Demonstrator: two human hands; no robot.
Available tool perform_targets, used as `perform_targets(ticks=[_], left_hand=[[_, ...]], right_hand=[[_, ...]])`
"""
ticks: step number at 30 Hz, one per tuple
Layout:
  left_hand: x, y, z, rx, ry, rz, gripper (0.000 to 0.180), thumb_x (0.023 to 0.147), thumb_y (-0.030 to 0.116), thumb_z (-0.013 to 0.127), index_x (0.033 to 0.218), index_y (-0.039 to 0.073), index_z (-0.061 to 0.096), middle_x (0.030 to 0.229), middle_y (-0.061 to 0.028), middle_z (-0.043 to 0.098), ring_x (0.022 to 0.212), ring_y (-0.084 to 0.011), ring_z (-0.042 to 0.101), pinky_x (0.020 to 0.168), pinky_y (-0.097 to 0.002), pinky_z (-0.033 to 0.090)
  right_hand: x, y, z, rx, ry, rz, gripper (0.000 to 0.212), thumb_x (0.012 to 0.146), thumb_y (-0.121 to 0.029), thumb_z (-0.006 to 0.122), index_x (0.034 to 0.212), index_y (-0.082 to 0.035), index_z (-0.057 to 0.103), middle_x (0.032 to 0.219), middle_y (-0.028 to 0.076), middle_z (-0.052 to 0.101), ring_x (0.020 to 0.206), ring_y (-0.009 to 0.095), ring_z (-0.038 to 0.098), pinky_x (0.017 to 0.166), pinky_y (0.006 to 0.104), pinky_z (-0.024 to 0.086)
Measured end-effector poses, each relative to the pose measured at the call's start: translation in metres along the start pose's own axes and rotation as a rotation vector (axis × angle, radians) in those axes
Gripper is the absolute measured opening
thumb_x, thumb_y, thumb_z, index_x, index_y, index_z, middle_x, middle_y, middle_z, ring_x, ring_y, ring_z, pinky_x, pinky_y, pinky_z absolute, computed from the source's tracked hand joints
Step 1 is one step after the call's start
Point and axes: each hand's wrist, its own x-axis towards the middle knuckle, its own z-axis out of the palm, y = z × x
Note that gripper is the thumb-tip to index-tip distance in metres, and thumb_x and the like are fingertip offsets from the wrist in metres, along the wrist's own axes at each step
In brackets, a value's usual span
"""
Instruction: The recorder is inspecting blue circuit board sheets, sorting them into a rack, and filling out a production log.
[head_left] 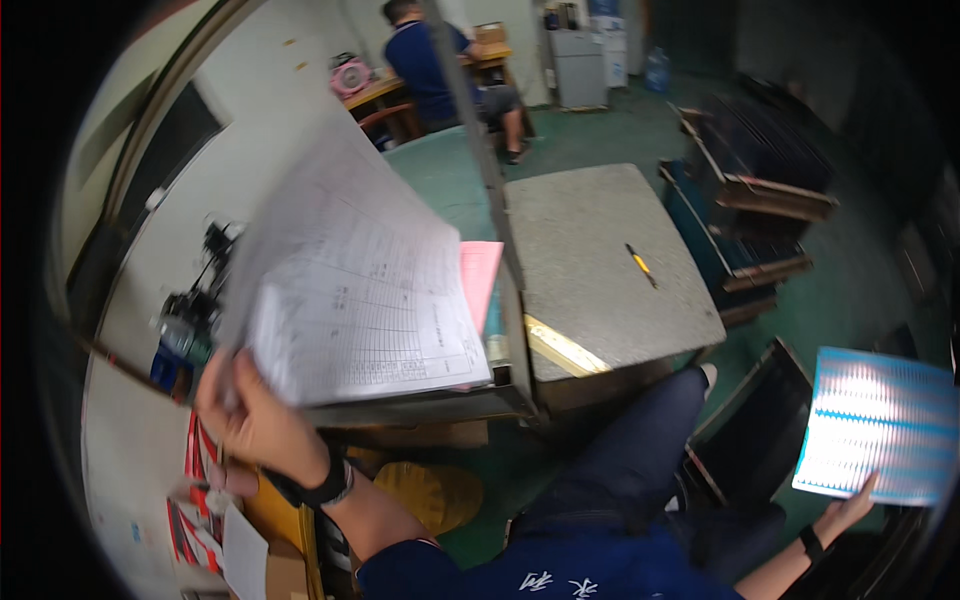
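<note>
L hand: your fingers are closed on the lower L corner of the printed sheets. L side of sheets curls up and is blurred; you prob. have more than one in the grip. Their lower edge runs along the metal frame; a pink sheet shows just past their R edge.

R hand, far R: you grip the blue-and-white panel at its lower edge, one digit on the face, other fingers hidden behind.

Between hands, farther fwd: grey table w/ yellow-and-black pen on it, gold-coloured strip at near L corner. Dark trays stacked R of table. Co-worker seated at back, blue top.
</note>
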Motion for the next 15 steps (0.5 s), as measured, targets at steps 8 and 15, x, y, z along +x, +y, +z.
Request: perform_targets(ticks=[8, 15], left_hand=[[-0.132, 0.075, 0.093, -0.944, -0.684, -0.118, 0.012, 0.082, -0.007, 0.056, 0.086, 0.005, 0.057, 0.083, -0.0122, 0.065, 0.072, -0.0204, 0.064, 0.062, -0.0308, 0.052], [-0.177, 0.137, 0.118, -1.216, -0.945, -0.068, 0.041, 0.082, -0.010, 0.056, 0.121, 0.001, 0.050, 0.103, -0.0157, 0.065, 0.088, -0.0242, 0.065, 0.075, -0.0310, 0.052]], right_hand=[[-0.026, -0.016, -0.052, -0.307, 0.131, -0.241, 0.046, 0.092, -0.028, 0.058, 0.114, 0.012, 0.053, 0.109, 0.017, 0.061, 0.089, 0.022, 0.060, 0.080, 0.0336, 0.049], [-0.004, -0.011, -0.090, -1.002, 0.160, -0.618, 0.056, 0.089, -0.035, 0.058, 0.103, 0.018, 0.052, 0.096, 0.038, 0.057, 0.089, 0.047, 0.057, 0.081, 0.0471, 0.047]])
